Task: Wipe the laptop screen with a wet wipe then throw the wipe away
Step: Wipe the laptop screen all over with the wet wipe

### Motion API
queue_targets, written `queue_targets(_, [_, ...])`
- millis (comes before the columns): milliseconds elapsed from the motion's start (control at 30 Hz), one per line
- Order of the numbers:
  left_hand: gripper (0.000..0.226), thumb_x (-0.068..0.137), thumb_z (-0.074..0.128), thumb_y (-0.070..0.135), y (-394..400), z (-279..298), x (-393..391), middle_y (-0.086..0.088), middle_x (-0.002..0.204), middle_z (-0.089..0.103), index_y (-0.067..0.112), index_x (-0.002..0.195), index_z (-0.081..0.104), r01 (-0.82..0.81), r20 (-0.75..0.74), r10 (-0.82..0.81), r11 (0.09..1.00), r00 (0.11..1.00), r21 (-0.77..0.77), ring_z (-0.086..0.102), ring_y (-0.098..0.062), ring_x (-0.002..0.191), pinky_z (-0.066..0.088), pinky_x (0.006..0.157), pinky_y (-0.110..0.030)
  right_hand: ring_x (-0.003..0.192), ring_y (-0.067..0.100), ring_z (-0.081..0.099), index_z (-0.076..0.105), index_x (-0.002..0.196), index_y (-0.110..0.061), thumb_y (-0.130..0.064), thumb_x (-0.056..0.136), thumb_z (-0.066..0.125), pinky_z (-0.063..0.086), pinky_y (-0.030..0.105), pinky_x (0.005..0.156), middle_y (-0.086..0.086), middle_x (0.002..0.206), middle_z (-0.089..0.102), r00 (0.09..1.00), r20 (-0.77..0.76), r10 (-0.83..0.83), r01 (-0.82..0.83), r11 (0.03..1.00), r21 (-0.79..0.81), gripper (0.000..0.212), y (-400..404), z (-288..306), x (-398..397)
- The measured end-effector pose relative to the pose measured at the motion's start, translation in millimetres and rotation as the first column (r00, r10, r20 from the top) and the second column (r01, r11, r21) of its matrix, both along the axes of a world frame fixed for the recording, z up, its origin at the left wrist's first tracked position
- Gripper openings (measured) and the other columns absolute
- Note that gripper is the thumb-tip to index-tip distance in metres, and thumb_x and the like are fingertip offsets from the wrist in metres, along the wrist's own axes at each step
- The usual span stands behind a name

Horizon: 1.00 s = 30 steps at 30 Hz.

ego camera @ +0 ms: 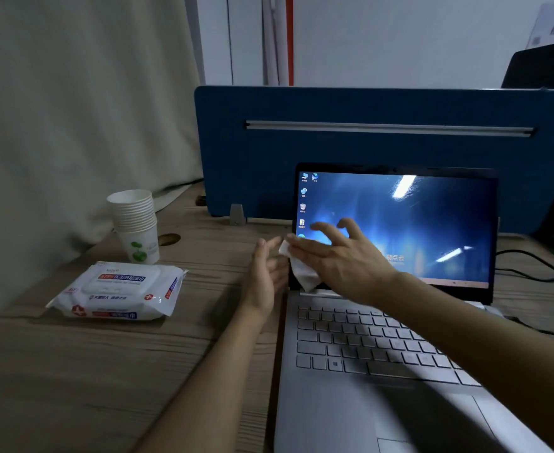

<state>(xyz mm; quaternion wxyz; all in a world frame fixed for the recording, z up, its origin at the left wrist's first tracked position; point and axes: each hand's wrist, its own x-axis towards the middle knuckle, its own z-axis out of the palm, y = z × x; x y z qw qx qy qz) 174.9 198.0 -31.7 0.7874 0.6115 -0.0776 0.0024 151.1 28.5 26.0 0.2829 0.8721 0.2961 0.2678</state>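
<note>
White plastic, printed in blue and red, is wrapping the pack of wet wipes (118, 291), which is lying flat on the wooden desk (56, 371) well to the left of the laptop (383, 371). Just behind the pack, a stack of paper cups (135, 223) is standing upright. The left hand (266, 273) is hovering just left of the laptop's hinge corner, palm turned toward the screen, fingers straight and loosely spread, gripping nothing; its fingertips are lying just beside the wet wipe (302, 269), and contact cannot be confirmed. The wipe is sitting against the lower left corner of the laptop screen (416, 223), hanging down to the hinge line. The right hand (337, 253) is pressing it there with the fingers extended and fanned, the upper fingers lifting slightly off the glass. The screen is glowing blue behind the hand, open and tilted back toward the blue divider panel (383, 106).
</note>
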Motion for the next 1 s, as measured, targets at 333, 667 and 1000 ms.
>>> queue_targets(333, [0.051, 0.101, 0.017, 0.051, -3, 1, 0, 0.005, 0.107, 0.071, 0.029, 0.109, 0.063, -0.004, -0.022, 0.005, 1.000, 1.000, 0.012, 0.068, -0.005, 0.097, 0.048, 0.076, -0.019, 0.144, 0.028, 0.024, 0.019, 0.152, -0.017, -0.017, 0.089, 0.030, 0.032, 0.052, 0.107, -0.003, 0.161, 0.017, 0.998, -0.013, -0.063, 0.062, 0.996, -0.069, 0.065, 0, 0, 0])
queue_targets(667, [0.048, 0.102, 0.018, 0.047, -4, 1, -3, 0.012, 0.106, 0.070, 0.029, 0.113, 0.061, 0.001, 0.007, -0.002, 0.999, 1.000, 0.041, 0.068, 0.002, 0.094, 0.049, 0.077, -0.016, 0.149, 0.027, 0.002, 0.007, 0.154, -0.020, -0.018, 0.092, 0.018, 0.012, 0.054, 0.117, -0.003, 0.162, 0.010, 0.999, -0.027, -0.017, 0.016, 0.999, -0.050, 0.063, -2, 8, 15])
queue_targets(1000, [0.050, 0.102, 0.019, 0.048, -4, 1, -4, 0.006, 0.113, 0.072, 0.029, 0.114, 0.065, -0.005, -0.006, 0.005, 0.999, 1.000, 0.037, 0.067, -0.008, 0.106, 0.049, 0.086, -0.026, 0.148, 0.028, -0.008, -0.002, 0.153, -0.020, -0.012, 0.084, 0.013, 0.004, 0.058, 0.117, -0.004, 0.163, -0.001, 0.998, -0.019, -0.060, 0.061, 0.998, 0.024, 0.072, 3, 26, 29])
